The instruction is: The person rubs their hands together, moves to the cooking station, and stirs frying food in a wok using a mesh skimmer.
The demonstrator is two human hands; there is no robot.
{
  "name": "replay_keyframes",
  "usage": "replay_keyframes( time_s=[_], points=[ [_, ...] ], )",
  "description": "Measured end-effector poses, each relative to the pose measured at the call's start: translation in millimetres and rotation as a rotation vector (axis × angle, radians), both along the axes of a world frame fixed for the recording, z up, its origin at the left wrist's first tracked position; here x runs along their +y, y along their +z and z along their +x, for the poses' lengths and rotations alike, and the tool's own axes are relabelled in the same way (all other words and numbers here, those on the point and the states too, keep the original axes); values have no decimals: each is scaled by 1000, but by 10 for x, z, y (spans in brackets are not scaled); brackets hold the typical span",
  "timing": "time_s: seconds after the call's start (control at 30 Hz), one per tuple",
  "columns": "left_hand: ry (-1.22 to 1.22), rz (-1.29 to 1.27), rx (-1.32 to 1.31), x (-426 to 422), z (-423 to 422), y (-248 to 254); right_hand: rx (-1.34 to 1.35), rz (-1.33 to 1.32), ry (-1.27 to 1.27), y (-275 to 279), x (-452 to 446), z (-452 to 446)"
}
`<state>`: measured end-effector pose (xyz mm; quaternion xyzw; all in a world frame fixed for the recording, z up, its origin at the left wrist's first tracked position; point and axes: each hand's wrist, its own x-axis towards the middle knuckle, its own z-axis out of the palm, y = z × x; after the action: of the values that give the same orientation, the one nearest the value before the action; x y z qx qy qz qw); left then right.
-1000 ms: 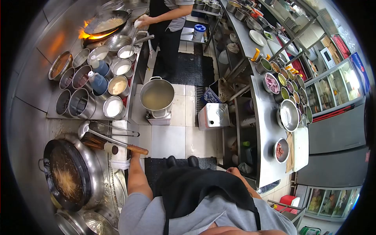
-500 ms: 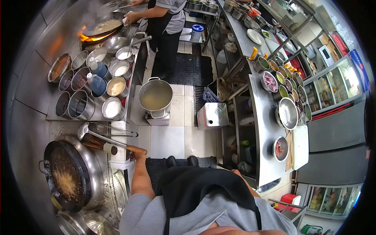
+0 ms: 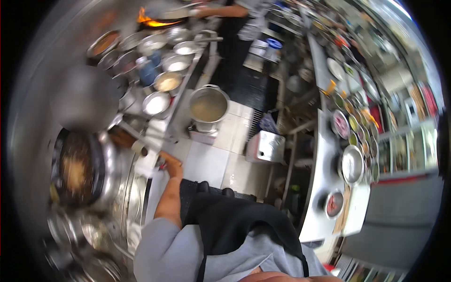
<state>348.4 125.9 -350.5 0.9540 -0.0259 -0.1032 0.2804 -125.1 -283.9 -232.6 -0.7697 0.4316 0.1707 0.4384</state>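
Observation:
My left hand (image 3: 171, 164) is at the front edge of the stove counter, beside the end of a brush (image 3: 127, 141) and the handle of a ladle (image 3: 129, 128). Motion blurs its fingers, and what they touch does not show clearly. Left of it a black wok (image 3: 96, 164) holds brown liquid with a pale, foamy patch (image 3: 74, 173). My right hand is out of sight.
Behind the wok stand several metal containers (image 3: 157, 104) and squeeze bottles (image 3: 146, 73). A large pot (image 3: 209, 104) stands low in the aisle near a square tin (image 3: 266, 146). A co-worker's arm (image 3: 221, 11) reaches toward a flaming wok. Bowls (image 3: 334, 205) line the right counter.
The view has turned and blurred. My left hand remains near the counter edge. A round grey blur now covers some left-hand containers, and my right forearm has gone out of sight.

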Motion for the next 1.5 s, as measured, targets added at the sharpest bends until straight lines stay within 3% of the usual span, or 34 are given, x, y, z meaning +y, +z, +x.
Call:
replay_keyframes(
  time_s=[0.03,0.07,0.13,0.2,0.3,0.4,0.53,0.63,0.7,0.73,0.77,0.8,0.87,0.93,0.97,1.0,1.1,1.17,1.23,1.27,1.33,1.43,1.5],
  points=[
    [64,-109,-310,-94,-246,2,10,6,45,-68,-116,41],
    [13,-161,-168,-120,-427,389,20,12,98,-146,-229,103],
    [16,131,12,-115,-751,316,41,25,207,-290,-471,312],
    [-4,272,-108,-80,-1172,443,66,44,304,-426,-680,554],
    [154,283,-139,27,-1822,685,92,63,396,-617,-990,953],
    [308,210,68,360,-2368,1010,105,78,465,-805,-1183,1390],
    [723,188,9,947,-3268,812,120,119,530,-1016,-1150,1947],
    [1000,122,177,1329,-4082,735,130,180,586,-1128,-824,2482],
    [1177,111,257,1416,-4655,714,67,251,666,-1157,-466,2897],
    [1260,98,297,1438,-4920,684,-103,335,857,-958,-174,3088],
    [1306,69,396,1465,-5187,627,-193,236,931,-888,166,3244],
    [1343,37,493,1500,-5420,560,-71,294,873,-171,756,3227],
    [1054,-55,679,1556,-5786,631,-169,498,1075,157,1535,3212],
    [743,109,531,1715,-6315,-154,-50,602,1254,639,2515,3026],
    [900,32,601,1692,-6306,108,-49,631,1341,958,2999,2849],
    [1069,-74,543,1792,-6479,-419,-36,708,1423,1248,3472,2653],
    [850,148,424,2012,-6800,-243,-2,875,1643,1911,4692,2010],
    [708,225,360,2216,-6992,-203,-153,913,1755,1928,5363,1612],
    [568,339,392,2320,-7178,49,-486,788,1859,1680,5932,1290],
    [494,396,404,2390,-7226,154,-462,757,1813,1496,6168,1165],
    [595,421,412,2473,-7401,166,-421,696,1714,1259,6561,967],
    [666,383,592,2483,-7672,309,229,846,1411,1232,6837,791],
    [666,408,519,2429,-7968,163,481,997,1341,1369,6950,726]
  ],
)
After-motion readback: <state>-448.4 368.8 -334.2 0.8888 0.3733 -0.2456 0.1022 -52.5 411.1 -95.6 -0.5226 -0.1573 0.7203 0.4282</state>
